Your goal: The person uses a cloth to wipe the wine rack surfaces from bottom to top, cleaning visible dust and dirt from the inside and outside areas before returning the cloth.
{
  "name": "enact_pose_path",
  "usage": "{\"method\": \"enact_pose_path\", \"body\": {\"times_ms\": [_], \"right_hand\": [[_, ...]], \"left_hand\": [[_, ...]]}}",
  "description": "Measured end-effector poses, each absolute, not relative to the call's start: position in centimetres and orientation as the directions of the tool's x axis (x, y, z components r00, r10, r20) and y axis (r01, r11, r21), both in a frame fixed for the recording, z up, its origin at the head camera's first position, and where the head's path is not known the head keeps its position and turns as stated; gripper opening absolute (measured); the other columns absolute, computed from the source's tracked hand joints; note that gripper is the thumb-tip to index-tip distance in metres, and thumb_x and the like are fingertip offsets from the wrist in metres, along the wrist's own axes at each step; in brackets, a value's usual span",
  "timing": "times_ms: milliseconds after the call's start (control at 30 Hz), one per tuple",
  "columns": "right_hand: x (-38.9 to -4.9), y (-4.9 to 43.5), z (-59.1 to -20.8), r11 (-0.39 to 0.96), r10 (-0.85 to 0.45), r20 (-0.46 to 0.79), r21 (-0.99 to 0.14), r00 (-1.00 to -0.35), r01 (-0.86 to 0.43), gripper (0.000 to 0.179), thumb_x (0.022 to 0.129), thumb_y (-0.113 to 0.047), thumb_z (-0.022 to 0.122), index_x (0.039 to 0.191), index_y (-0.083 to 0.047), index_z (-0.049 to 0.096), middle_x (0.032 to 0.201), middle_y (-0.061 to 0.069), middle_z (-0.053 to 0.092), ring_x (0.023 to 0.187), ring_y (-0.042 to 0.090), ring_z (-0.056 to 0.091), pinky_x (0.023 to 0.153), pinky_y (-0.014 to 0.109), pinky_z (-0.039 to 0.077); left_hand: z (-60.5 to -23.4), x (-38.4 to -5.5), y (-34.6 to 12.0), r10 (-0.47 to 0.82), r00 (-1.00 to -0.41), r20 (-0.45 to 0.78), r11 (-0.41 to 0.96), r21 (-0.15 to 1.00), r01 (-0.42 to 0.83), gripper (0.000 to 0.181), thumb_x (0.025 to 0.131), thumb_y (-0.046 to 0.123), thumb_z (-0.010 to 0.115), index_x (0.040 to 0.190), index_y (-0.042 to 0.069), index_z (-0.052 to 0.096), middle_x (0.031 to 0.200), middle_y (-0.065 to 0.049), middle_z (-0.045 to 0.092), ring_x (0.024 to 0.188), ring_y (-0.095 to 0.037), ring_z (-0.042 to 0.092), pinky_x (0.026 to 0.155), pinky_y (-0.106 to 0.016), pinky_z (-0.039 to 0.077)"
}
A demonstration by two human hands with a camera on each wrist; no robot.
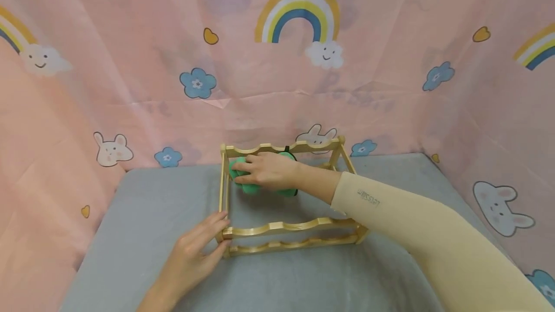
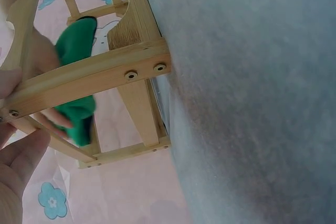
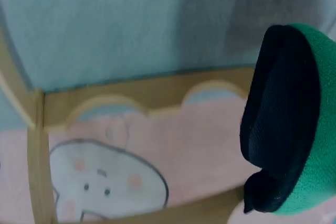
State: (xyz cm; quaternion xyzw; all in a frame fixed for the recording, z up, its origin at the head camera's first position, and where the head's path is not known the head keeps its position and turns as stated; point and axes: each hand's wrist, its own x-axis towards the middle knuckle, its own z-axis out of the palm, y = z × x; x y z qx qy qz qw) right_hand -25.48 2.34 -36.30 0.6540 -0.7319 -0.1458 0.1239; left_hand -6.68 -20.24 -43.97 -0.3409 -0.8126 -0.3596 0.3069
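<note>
A light wooden rack with scalloped rails stands on the grey-covered table. My left hand grips its near left corner, thumb on one side of the post and fingers on the other. Inside the rack's frame, my right hand holds a green fuzzy fabric piece from above, fingers over its rounded left end. The right wrist view shows this green piece's black-lined opening and a small black tab. In the left wrist view, the green piece shows behind the rack's side bar, partly hidden by it.
A pink printed curtain hangs behind the table and along both sides. Grey cloth covers the tabletop around the rack. My right sleeve passes over the rack's right side.
</note>
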Motion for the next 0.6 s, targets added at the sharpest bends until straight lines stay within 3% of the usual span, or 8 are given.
{"method": "enact_pose_path", "body": {"times_ms": [167, 300, 600], "right_hand": [[-25.8, 1.3, -38.6, 0.102, -0.973, -0.133, 0.479, -0.187, -0.872, 0.048, 0.103, -0.022, 0.069, 0.150, -0.025, 0.059, 0.156, 0.003, 0.050, 0.115, 0.020, 0.062, 0.091, 0.027, 0.057], [-26.3, 0.9, -40.4, 0.064, -0.948, -0.216, 0.593, -0.235, -0.802, 0.053, 0.103, -0.021, 0.069, 0.154, -0.026, 0.054, 0.158, 0.005, 0.045, 0.118, 0.019, 0.063, 0.084, 0.024, 0.058], [-27.5, 0.2, -42.5, 0.118, -0.922, -0.240, 0.575, -0.305, -0.810, 0.055, 0.103, -0.015, 0.067, 0.155, -0.022, 0.051, 0.160, 0.008, 0.042, 0.117, 0.021, 0.066, 0.090, 0.025, 0.059]], "left_hand": [[-44.0, -6.6, -20.4, 0.342, -0.593, 0.729, 0.505, 0.389, 0.770, 0.033, 0.101, 0.021, 0.072, 0.129, 0.004, 0.071, 0.135, -0.015, 0.069, 0.117, -0.034, 0.070, 0.108, -0.022, 0.047], [-44.0, -6.4, -20.4, 0.355, -0.606, 0.712, 0.509, 0.397, 0.764, 0.044, 0.089, 0.007, 0.081, 0.132, 0.006, 0.070, 0.136, -0.015, 0.068, 0.115, -0.034, 0.071, 0.107, -0.022, 0.048], [-43.8, -6.1, -20.7, 0.351, -0.641, 0.682, 0.523, 0.425, 0.739, 0.051, 0.087, 0.004, 0.083, 0.135, 0.006, 0.068, 0.139, -0.015, 0.066, 0.117, -0.036, 0.070, 0.107, -0.022, 0.047]]}}
